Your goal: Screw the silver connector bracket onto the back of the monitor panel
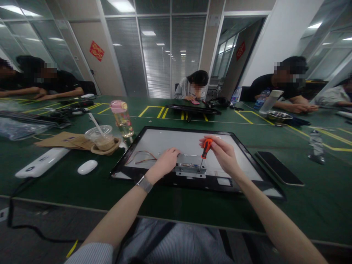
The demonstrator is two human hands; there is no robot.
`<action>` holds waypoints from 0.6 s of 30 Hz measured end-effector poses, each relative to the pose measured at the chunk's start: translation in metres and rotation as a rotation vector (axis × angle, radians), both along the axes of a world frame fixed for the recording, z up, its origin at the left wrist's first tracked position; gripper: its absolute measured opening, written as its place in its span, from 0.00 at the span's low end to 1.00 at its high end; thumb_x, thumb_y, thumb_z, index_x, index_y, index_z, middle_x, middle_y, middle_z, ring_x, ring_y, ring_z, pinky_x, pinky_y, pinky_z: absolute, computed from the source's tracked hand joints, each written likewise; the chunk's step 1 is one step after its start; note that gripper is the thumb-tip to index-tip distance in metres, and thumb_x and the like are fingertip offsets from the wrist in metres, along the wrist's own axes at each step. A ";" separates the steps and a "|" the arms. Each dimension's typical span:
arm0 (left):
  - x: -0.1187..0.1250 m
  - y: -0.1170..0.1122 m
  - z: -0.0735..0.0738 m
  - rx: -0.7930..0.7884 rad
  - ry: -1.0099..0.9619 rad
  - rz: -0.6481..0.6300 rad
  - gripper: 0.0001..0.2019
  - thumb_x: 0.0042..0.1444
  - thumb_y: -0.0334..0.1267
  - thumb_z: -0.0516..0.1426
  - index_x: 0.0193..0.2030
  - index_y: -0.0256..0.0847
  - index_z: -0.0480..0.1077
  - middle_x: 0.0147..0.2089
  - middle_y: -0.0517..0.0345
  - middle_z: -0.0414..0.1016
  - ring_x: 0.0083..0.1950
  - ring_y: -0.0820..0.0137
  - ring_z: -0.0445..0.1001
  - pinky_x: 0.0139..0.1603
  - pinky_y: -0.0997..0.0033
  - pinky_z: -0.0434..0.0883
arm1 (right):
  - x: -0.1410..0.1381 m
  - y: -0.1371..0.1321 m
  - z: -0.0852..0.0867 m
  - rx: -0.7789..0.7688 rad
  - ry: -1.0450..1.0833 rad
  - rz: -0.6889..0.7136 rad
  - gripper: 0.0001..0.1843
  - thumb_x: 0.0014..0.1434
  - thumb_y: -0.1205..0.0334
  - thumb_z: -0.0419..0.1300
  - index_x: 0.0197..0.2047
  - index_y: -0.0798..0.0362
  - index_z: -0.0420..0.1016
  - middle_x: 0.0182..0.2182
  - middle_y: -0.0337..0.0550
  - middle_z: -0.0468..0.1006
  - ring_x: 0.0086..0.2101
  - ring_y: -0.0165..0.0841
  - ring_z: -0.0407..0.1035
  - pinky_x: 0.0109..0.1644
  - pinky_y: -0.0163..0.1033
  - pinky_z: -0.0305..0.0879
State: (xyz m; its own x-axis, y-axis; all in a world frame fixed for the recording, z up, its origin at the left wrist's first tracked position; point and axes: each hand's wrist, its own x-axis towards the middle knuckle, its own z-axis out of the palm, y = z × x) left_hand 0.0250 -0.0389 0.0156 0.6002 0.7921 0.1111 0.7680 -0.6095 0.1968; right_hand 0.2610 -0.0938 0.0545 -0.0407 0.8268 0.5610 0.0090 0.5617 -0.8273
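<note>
A black-framed monitor panel point(236, 141) lies face down on the green table in front of me, its grey back plate showing. A small metal connector box point(190, 168) sits near the panel's front edge. My left hand point(165, 161) rests on the left end of that box, fingers curled over it. My right hand point(222, 152) pinches an orange-handled screwdriver point(205, 148), held upright with its tip down on the box's right side. Thin red and white wires point(141, 157) run across the plate to the left of my left hand.
A black phone point(279, 167) lies right of the panel. To the left are a white mouse point(87, 167), a white bar-shaped device point(41, 163), a plastic cup with a straw point(101, 137) and a pink-lidded bottle point(121, 118). Several people sit around the table.
</note>
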 end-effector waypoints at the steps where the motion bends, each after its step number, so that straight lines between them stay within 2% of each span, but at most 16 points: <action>1: 0.000 0.000 0.000 -0.003 -0.001 0.001 0.21 0.66 0.22 0.45 0.60 0.33 0.69 0.60 0.44 0.72 0.60 0.62 0.71 0.65 0.63 0.66 | 0.000 0.000 0.000 -0.009 0.009 -0.011 0.13 0.66 0.54 0.60 0.51 0.42 0.81 0.42 0.43 0.83 0.42 0.39 0.77 0.52 0.52 0.73; 6: 0.000 -0.001 0.002 -0.012 -0.004 0.008 0.21 0.66 0.22 0.45 0.60 0.32 0.69 0.61 0.43 0.71 0.60 0.62 0.72 0.64 0.63 0.67 | 0.002 0.002 0.002 0.067 -0.070 -0.151 0.09 0.58 0.57 0.68 0.44 0.43 0.84 0.38 0.41 0.80 0.38 0.37 0.75 0.45 0.47 0.74; 11: 0.001 -0.002 0.003 -0.015 0.000 0.012 0.21 0.66 0.22 0.44 0.60 0.32 0.69 0.60 0.42 0.72 0.60 0.62 0.71 0.65 0.63 0.66 | 0.004 0.002 0.003 0.057 -0.088 -0.125 0.13 0.66 0.55 0.60 0.49 0.45 0.82 0.43 0.43 0.83 0.45 0.39 0.77 0.54 0.51 0.72; 13: 0.001 -0.002 0.004 -0.018 -0.002 0.016 0.21 0.66 0.22 0.44 0.60 0.32 0.69 0.60 0.42 0.71 0.60 0.62 0.71 0.64 0.63 0.66 | 0.004 0.002 0.003 0.029 -0.049 -0.092 0.13 0.66 0.54 0.61 0.51 0.45 0.82 0.41 0.43 0.84 0.44 0.39 0.78 0.55 0.53 0.72; 18: 0.000 -0.004 0.005 -0.020 -0.013 0.020 0.21 0.66 0.23 0.44 0.60 0.34 0.69 0.61 0.43 0.72 0.60 0.62 0.72 0.64 0.62 0.67 | 0.004 0.002 0.005 0.028 -0.053 -0.127 0.10 0.57 0.54 0.69 0.42 0.46 0.84 0.35 0.42 0.81 0.36 0.37 0.75 0.43 0.48 0.76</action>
State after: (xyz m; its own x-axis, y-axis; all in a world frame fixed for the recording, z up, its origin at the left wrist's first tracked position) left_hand 0.0252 -0.0425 0.0205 0.5830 0.8059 0.1026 0.7771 -0.5901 0.2190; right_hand 0.2654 -0.0918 0.0598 0.0326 0.8114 0.5836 0.1247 0.5760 -0.8079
